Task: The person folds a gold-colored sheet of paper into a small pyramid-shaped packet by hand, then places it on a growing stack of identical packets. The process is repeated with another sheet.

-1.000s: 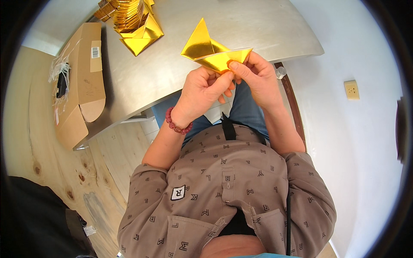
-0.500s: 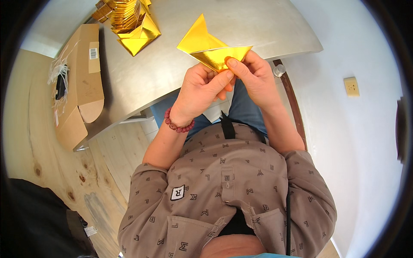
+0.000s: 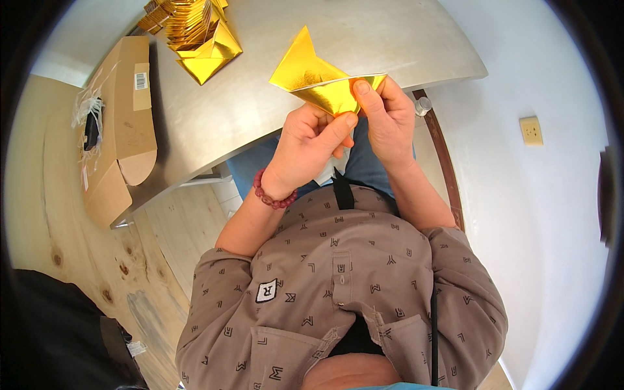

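Observation:
A sheet of shiny gold foil paper, partly folded with one pointed corner standing up at its left, is held between both hands above the table's near edge. My left hand, with a dark red bead bracelet on its wrist, pinches the lower point of the fold with its thumb and fingers. Higher up, my right hand grips the right part of the folded edge, thumb on the near face. Some fingertips are hidden behind the paper. Several folded gold foil pieces stand stacked at the far left of the table.
The metal table has a curved right corner beside a white wall. At its left edge sits an opened brown cardboard box with torn plastic wrap. Black fabric lies at lower left. A wall socket is on the right.
My right thumb and fingers have shifted a little rightward along the folded edge, apart from my left thumb. The gold paper has moved slightly nearer and to the right.

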`<state>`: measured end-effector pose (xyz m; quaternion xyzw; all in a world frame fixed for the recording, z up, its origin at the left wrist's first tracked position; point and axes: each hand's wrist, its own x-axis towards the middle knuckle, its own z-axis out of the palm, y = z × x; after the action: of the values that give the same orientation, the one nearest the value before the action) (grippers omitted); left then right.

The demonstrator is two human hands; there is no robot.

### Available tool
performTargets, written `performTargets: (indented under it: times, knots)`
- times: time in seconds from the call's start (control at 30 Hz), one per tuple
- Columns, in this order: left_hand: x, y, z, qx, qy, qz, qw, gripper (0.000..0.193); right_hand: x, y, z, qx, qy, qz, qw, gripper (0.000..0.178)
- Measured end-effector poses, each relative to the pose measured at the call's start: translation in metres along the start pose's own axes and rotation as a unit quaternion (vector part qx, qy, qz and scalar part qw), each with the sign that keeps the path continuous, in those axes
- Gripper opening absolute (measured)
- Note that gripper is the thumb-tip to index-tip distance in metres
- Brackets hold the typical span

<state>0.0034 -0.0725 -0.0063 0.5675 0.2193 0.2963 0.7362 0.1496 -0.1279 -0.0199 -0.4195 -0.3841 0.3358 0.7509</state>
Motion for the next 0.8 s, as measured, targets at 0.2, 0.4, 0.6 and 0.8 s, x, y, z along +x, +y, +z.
performTargets:
  times: [0.2, 0.4, 0.6, 0.8]
  knots:
    - [0.001, -0.001, -0.004, -0.014, -0.035, -0.03, 0.999, 0.018, 0.005, 0.0, -0.004, -0.008, -0.003, -0.024, 1.0, 0.023]
    - [0.002, -0.004, -0.002, -0.009, -0.025, -0.023, 0.999, 0.02, 0.006, 0.0, -0.003, 0.001, 0.02, 0.002, 1.0, 0.026]
    - [-0.001, -0.005, 0.004, -0.011, -0.005, -0.02, 1.0, 0.019, 0.008, 0.002, -0.006, -0.019, 0.051, 0.0, 0.998, 0.032]
    - [-0.002, -0.009, 0.005, 0.014, -0.005, -0.018, 1.0, 0.02, 0.01, 0.004, -0.011, 0.01, 0.084, 0.03, 0.996, 0.034]
